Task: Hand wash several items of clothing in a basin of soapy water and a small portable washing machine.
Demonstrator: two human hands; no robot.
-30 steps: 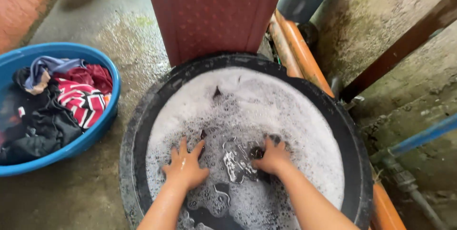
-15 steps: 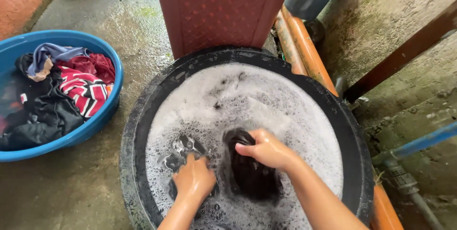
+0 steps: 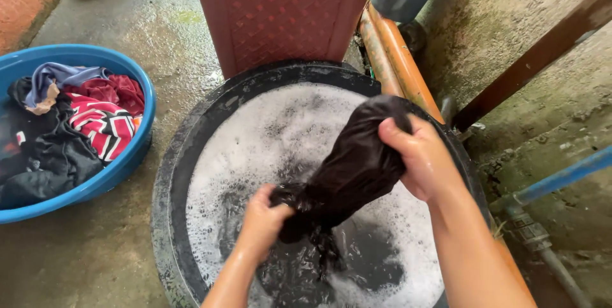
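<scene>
Hands both clenched on one wet black garment (image 3: pixel 354 164): right hand (image 3: pixel 421 158) fisted round its upper end, raised over the right rim of the black tub (image 3: pixel 191 148), left hand (image 3: pixel 264 219) gripping the lower end just above the suds (image 3: pixel 280 129), cloth taut between them and trailing into dark water near the tub's front edge. Foam covers the far and left parts of the tub. Red plastic panel (image 3: pixel 280 11) stands at the far rim, orange pipe (image 3: pixel 398 59) along the right, blue basin of clothes (image 3: pixel 137 148) just beside the left rim on wet concrete.
</scene>
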